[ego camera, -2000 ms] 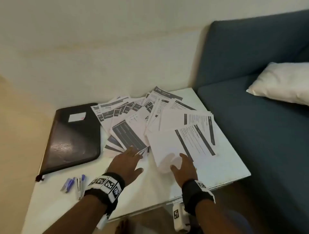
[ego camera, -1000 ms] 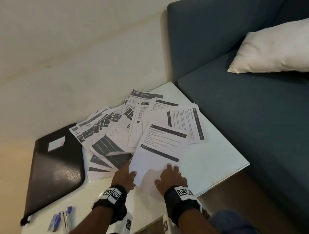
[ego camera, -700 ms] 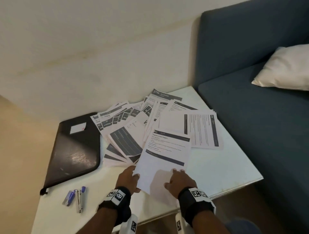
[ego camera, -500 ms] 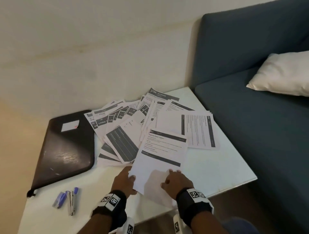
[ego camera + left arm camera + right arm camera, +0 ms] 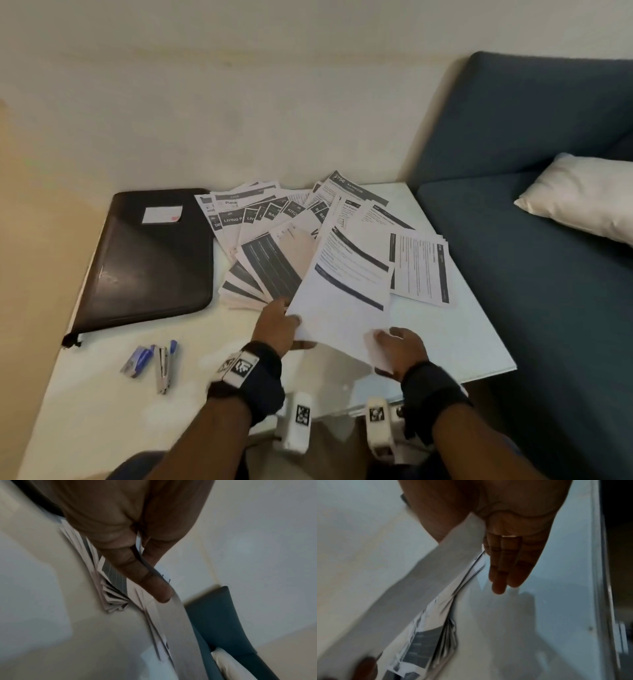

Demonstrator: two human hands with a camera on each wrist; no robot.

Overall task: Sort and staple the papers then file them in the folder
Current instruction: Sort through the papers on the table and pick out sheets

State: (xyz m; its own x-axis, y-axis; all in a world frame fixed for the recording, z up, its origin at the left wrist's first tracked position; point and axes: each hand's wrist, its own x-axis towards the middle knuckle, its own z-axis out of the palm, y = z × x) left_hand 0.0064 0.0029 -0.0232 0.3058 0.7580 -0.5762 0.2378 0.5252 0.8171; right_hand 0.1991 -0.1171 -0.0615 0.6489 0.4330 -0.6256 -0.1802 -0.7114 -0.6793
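I hold one printed sheet [image 5: 342,301] with dark header bars a little above the white table [image 5: 462,335]. My left hand [image 5: 279,322] pinches its near left edge. In the left wrist view the sheet [image 5: 178,622] runs between the thumb [image 5: 154,586] and a finger. My right hand [image 5: 397,346] holds the near right corner, thumb on top. The right wrist view shows the sheet [image 5: 419,581] over straight fingers [image 5: 505,568]. Several more papers [image 5: 291,233] lie fanned out behind. A black folder [image 5: 147,257] lies shut at the left. A stapler [image 5: 162,368] lies at the near left.
A blue staple box [image 5: 137,359] and a blue pen [image 5: 173,346] lie beside the stapler. A dark blue sofa [image 5: 548,274] with a white cushion [image 5: 582,202] touches the table's right side. A cream wall [image 5: 239,120] stands behind the table.
Both hands lay flat on the papers two seconds ago. They have since turned one sheet upright toward me, taken its near edge and raised it off the table.
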